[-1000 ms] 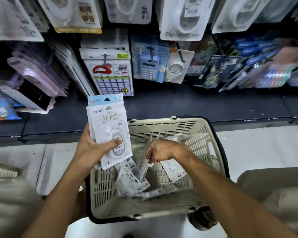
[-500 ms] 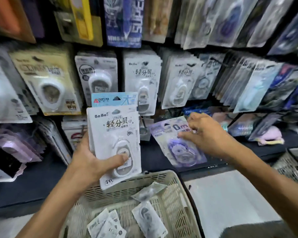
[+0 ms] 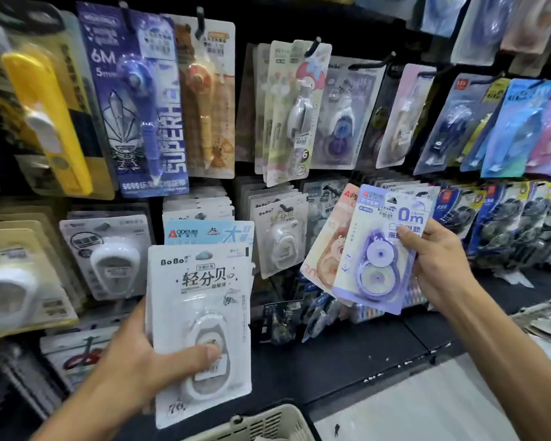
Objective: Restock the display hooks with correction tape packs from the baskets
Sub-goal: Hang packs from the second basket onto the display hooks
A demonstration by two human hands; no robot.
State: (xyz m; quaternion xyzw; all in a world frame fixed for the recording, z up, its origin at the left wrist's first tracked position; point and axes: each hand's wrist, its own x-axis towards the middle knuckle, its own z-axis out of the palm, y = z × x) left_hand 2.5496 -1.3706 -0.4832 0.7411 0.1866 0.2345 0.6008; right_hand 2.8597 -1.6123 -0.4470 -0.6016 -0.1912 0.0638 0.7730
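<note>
I am pinching the purple pack [image 3: 374, 253] in my right grip [image 3: 439, 265], its long axis running toward one o'clock at the hook [image 3: 422, 194], while my left grip [image 3: 147, 361] is clutching white packs [image 3: 201, 319].

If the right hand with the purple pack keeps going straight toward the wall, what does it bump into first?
Probably the packs already hanging there: the right hand holds the purple pack up in front of a row of hanging packs, and the pack's top edge overlaps them. How far apart they are is unclear from this single view.
</note>
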